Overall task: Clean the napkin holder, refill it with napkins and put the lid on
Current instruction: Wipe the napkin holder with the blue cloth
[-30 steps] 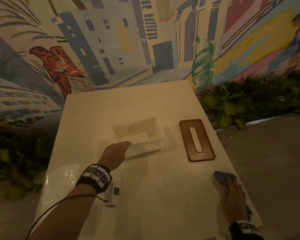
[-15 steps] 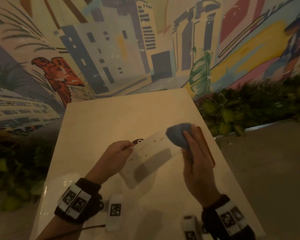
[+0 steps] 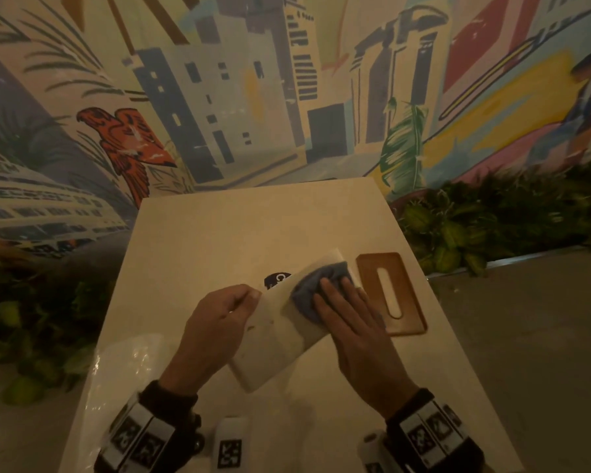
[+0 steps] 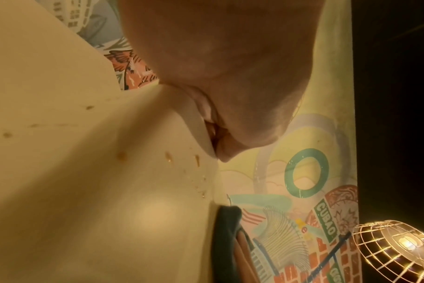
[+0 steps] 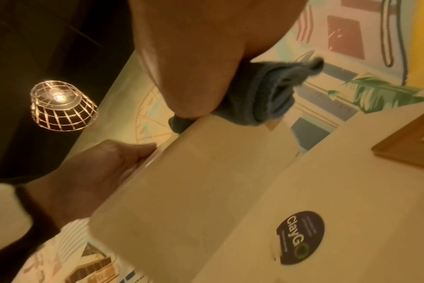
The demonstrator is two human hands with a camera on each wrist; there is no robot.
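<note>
The white napkin holder [image 3: 277, 339] is tilted up off the table, its stained side facing me. My left hand [image 3: 219, 322] grips its left edge, thumb on the wall. My right hand [image 3: 352, 322] presses a blue cloth [image 3: 313, 295] flat against the holder's upper right part, fingers straight. In the left wrist view brown spots dot the holder's wall [image 4: 124, 157]. In the right wrist view the cloth [image 5: 262, 95] is bunched under my palm against the holder [image 5: 194, 191]. The wooden lid [image 3: 391, 293] with a slot lies flat to the right.
A clear plastic pack [image 3: 127, 373] lies at the table's near left. A dark round sticker [image 3: 277, 279] sits on the table behind the holder. Plants [image 3: 492, 227] border the table on both sides. A mural wall stands behind.
My left hand lifted and tilted the holder. My right hand brought the cloth from the table's near right corner up onto the holder, then slid it down along the face.
</note>
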